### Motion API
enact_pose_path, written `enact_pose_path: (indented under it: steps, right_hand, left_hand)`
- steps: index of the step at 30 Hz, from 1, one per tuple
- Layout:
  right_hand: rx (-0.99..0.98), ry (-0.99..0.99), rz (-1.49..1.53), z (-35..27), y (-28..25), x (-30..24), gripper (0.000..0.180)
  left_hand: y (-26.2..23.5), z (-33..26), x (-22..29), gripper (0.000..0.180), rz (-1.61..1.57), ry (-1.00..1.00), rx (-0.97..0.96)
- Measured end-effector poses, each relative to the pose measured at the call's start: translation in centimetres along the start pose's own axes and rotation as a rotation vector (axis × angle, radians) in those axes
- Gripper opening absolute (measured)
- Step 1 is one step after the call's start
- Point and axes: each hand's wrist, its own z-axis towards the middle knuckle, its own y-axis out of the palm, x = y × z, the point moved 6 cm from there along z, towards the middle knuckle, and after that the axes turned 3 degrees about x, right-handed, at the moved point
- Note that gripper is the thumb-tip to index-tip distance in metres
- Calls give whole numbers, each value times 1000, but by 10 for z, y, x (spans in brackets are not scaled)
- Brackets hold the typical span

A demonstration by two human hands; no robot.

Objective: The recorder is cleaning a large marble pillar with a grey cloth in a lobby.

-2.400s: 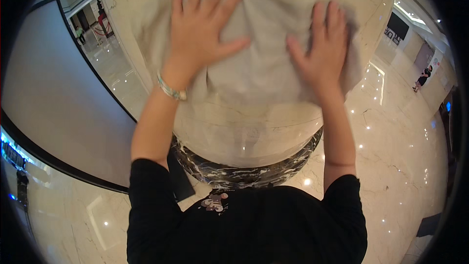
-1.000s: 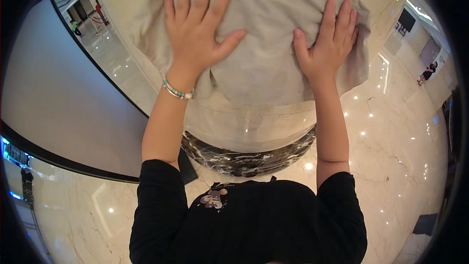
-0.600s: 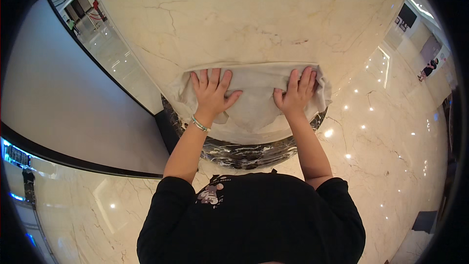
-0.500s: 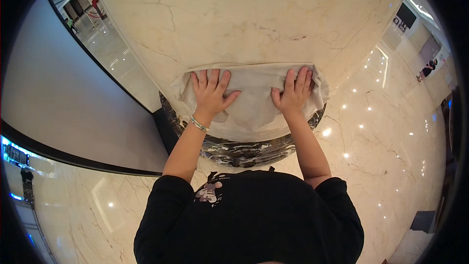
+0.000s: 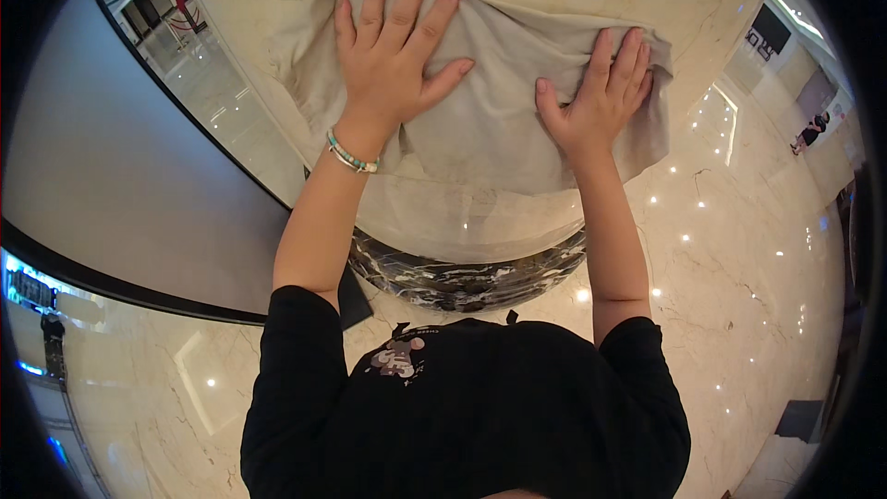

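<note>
Black T-shirt: cartoon-like chest print in grey and pink, a short line of pale lettering by its upper edge (tiny, not legible with certainty). Lit bluish panel, far left: too small to read.

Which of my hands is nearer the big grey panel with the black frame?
Left. Your left hand is on the wrinkled grey cloth, toward the black-framed panel; your right hand is on the cloth's side farther from it.

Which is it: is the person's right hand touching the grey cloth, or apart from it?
Touching: the head view shows the right hand spread flat on the grey cloth, with creases running up to it.
</note>
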Motion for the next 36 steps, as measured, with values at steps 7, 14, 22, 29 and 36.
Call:
enact_pose_path:
  steps: [7,14,22,29,36]
  right_hand:
    - [-9,5,-41,-61,12,2,75]
    - [-144,15,-10,-167,17,5,70]
    - [-350,-5,-33,-175,9,1,77]
    - [-378,83,106,-106,1,0,79]
    - [-113,94,82,-7,-1,4,69]
  left_hand:
    - [12,-75,8,62,54,-39,-13]
    - [29,-176,39,60,1,-115,-167]
    - [19,-197,50,56,-58,-158,-266]
    - [9,-93,21,56,-84,-66,-235]
    - [7,-21,4,62,125,77,-112]
